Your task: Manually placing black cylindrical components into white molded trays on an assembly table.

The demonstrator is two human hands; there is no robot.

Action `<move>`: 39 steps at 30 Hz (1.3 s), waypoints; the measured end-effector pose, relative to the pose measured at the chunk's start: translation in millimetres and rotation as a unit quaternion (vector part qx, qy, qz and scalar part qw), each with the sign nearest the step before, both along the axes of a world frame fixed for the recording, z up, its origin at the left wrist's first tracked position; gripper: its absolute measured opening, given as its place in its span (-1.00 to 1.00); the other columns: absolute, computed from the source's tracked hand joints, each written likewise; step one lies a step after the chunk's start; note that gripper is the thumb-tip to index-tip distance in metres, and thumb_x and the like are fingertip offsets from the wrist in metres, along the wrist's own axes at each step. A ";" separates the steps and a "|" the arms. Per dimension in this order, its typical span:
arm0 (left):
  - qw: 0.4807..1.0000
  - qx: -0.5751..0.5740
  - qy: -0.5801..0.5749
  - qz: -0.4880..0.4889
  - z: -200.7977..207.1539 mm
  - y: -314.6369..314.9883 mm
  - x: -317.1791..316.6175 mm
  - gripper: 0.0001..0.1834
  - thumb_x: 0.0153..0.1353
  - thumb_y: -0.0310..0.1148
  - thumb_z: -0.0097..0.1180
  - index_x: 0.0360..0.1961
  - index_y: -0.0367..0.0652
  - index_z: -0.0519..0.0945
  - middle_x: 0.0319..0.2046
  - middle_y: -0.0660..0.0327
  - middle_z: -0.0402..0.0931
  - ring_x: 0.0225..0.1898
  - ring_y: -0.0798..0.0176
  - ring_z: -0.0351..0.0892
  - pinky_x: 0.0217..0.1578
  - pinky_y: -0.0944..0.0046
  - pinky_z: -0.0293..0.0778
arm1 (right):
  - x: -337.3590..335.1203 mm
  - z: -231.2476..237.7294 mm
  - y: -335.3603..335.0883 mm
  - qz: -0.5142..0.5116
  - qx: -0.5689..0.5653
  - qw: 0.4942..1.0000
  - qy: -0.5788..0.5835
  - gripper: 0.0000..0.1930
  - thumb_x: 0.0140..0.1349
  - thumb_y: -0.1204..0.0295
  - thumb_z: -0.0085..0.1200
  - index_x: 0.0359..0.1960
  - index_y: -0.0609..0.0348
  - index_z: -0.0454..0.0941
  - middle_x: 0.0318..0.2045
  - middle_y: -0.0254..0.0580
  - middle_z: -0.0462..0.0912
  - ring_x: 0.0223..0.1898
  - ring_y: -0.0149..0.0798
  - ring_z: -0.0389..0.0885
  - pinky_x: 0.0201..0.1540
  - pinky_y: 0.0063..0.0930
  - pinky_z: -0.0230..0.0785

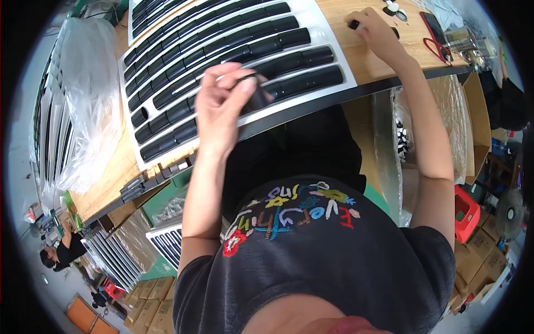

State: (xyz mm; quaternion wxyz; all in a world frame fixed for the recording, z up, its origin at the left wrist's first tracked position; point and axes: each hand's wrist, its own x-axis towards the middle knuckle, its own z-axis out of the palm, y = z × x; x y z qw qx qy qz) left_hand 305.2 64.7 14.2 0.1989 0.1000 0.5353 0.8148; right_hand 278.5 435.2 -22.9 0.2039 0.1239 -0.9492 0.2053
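My left hand (219, 103) is closed on a black cylinder (256, 96), raised over the near edge of a white tray (347, 71). Motion smears the cylinder a little, so its exact kind does not show. Long rows of similar black cylindrical pieces (311, 80) lie end to end in the tray's slots. Over the wooden table to the right of the tray, my right hand (381, 39) pinches a small black piece (354, 24) between its fingertips. Another small dark piece (395, 33) lies beside that hand, partly hidden by it.
A phone (433, 26), a red-handled tool (436, 51) and a glass jar (464, 42) stand at the table's right. Clear plastic sheeting (89, 100) covers stacked trays at left. A plastic-lined carton (445, 117) is below at right. Other people work at far left.
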 end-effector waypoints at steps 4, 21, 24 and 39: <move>0.997 0.039 0.059 -0.030 -10.6 38.6 5.4 -0.73 0.36 -0.49 0.09 0.06 -0.18 0.43 -0.12 -0.03 0.64 -0.18 0.25 0.63 -0.16 0.32 0.54 | 15.5 15.6 -17.6 -0.114 -0.154 0.979 -0.070 -0.89 0.31 0.45 0.13 -0.24 0.21 0.63 -0.53 -0.34 0.58 -0.48 -0.48 0.50 -0.33 -0.53 0.39; 0.991 0.083 0.091 0.045 -9.3 51.8 23.5 -0.77 0.38 -0.46 0.08 -0.02 -0.25 0.35 -0.19 0.17 0.49 -0.31 0.41 0.52 -0.21 0.43 0.50 | 89.4 76.6 -172.5 0.009 -0.407 0.913 -0.011 -0.93 0.20 0.58 0.23 -0.30 0.30 0.66 -0.42 -0.27 0.64 -0.38 -0.47 0.54 -0.32 -0.58 0.38; 0.993 0.075 0.088 0.033 -4.5 43.8 24.7 -0.78 0.39 -0.46 0.08 -0.03 -0.25 0.37 -0.20 0.19 0.48 -0.30 0.44 0.51 -0.23 0.45 0.49 | 86.8 94.4 -167.8 0.020 -0.304 0.952 -0.006 -0.88 0.29 0.48 0.15 -0.29 0.31 0.66 -0.42 -0.27 0.63 -0.29 -0.46 0.55 -0.23 -0.55 0.38; 0.986 -0.069 0.152 -0.007 27.4 32.0 64.2 -0.77 0.32 -0.60 0.04 -0.06 -0.28 0.32 -0.16 0.12 0.38 -0.14 0.26 0.45 -0.04 0.32 0.39 | 68.8 84.0 -205.5 0.005 -0.642 0.700 -0.312 -0.57 0.43 0.18 -0.18 -0.22 0.29 0.63 -0.36 -0.13 0.70 -0.28 -0.37 0.63 -0.09 -0.51 0.41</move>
